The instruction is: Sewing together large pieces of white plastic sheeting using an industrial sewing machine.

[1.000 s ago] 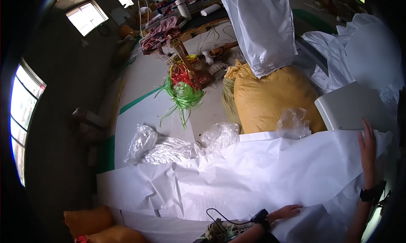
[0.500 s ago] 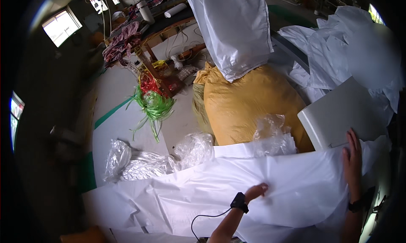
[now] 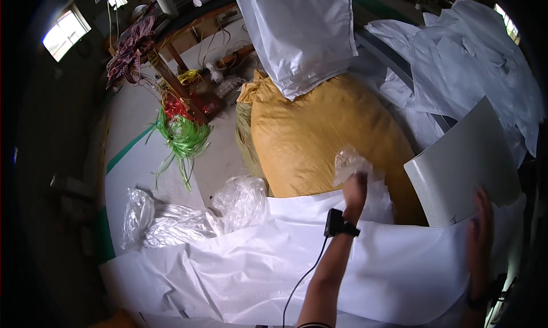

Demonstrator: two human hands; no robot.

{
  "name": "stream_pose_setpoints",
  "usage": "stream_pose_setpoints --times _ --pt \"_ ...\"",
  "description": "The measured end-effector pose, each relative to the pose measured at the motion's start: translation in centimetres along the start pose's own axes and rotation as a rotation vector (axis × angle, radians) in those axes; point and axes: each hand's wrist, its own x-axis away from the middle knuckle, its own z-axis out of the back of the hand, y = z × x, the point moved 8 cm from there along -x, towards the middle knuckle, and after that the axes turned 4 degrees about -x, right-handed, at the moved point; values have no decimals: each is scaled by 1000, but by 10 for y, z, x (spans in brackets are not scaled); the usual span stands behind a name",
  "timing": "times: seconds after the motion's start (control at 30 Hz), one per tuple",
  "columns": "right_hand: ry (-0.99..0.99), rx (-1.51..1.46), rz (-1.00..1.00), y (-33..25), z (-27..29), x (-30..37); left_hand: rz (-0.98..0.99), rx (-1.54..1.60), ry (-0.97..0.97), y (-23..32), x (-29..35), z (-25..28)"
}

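Observation:
My left hand [image 3: 355, 190] is stretched forward with its fingers closed at the lower end of a crumpled clear plastic bag [image 3: 347, 161]; the fingertips are partly hidden. Under that arm a wide white plastic sheet [image 3: 274, 254] spreads across the front. My right hand [image 3: 480, 231] lies at the sheet's right end, fingers extended, beside the lower edge of a curved grey board [image 3: 456, 162]. Behind the clear bag bulges a large yellow sack [image 3: 319, 134]. A black band with a cable sits on my left wrist.
White plastic bags [image 3: 297, 37] hang over the yellow sack. More white plastic [image 3: 479, 71] is heaped at the right. Crumpled clear film [image 3: 180, 222] lies at the left, and green strings [image 3: 185, 137] hang by a wooden table leg [image 3: 174, 88].
My left hand has moved forward off the white sheet to the clear plastic bag and closed on it. My right hand stays near the board. The whole view has shifted slightly.

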Motion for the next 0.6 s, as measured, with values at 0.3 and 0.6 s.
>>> stream_pose_setpoints --times 0.3,0.6 --pt "22 59 62 7 0 -1 -329 379 78 40 -42 46" --pt "-24 19 25 -3 1 0 506 -131 -168 -140 266 87"
